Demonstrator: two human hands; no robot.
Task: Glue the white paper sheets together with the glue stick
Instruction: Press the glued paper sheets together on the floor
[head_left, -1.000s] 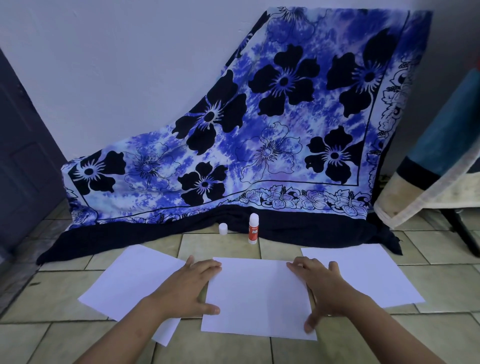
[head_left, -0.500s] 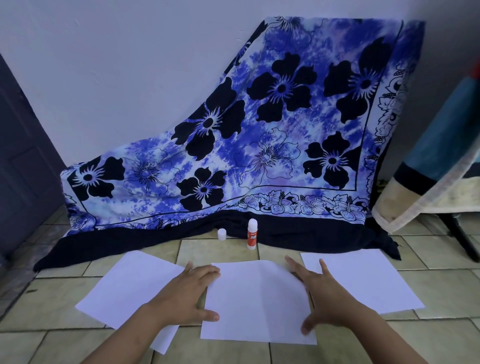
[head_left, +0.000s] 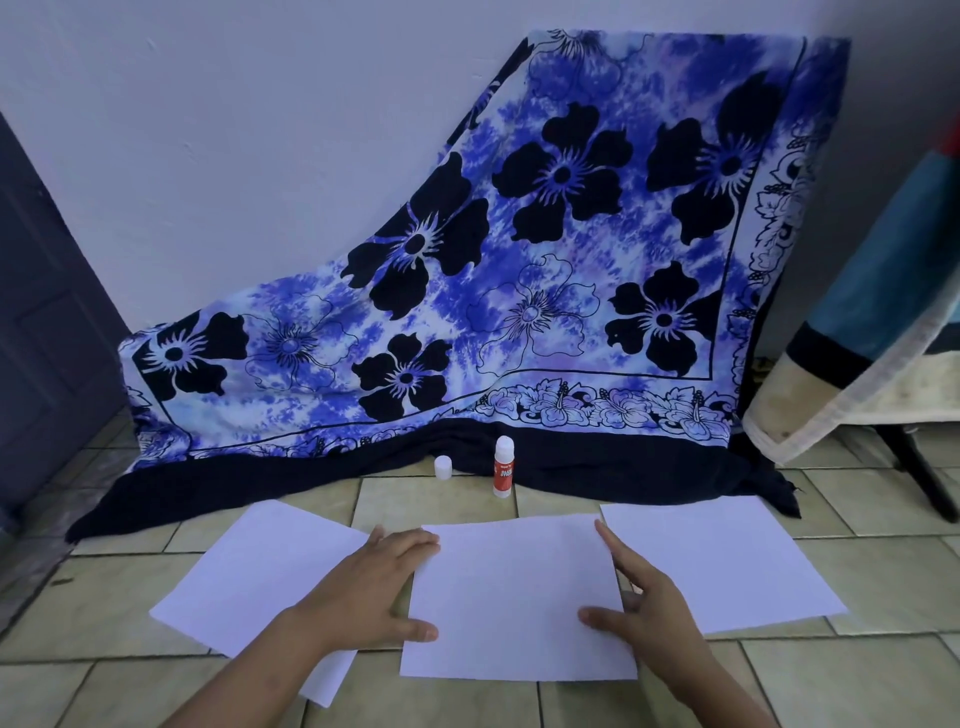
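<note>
Beige tiled floor (head_left: 883, 670) against white wall (head_left: 260, 156); dark door (head_left: 47, 312) at far left. Blue floral cloth (head_left: 519, 312) hung on wall, dark hem spread over floor. Striped fabric (head_left: 872, 332) draped at right edge.

Glue stick (head_left: 503, 467): red label, white top, upright on floor at cloth hem, beyond middle sheet, untouched. Cap (head_left: 443, 467): small, white, upright, near stick on its left, apart from it.

Sheets: three, white, flat on floor in a row.
- Left sheet (head_left: 260, 571): turned at an angle, partly under left forearm.
- Middle sheet (head_left: 514, 597): nearest the camera, between both hands.
- Right sheet (head_left: 727, 561): just beside middle sheet; touching or not, cannot tell.

Left hand (head_left: 374, 587): palm down at left edge of middle sheet, fingers together and nearly straight at upper left corner, thumb out toward lower left edge; gripping nothing.

Right hand (head_left: 649, 613): palm down at right edge of middle sheet, fingers spread wide, index pointing along edge toward upper right corner, thumb flat on sheet near lower right; gripping nothing.
</note>
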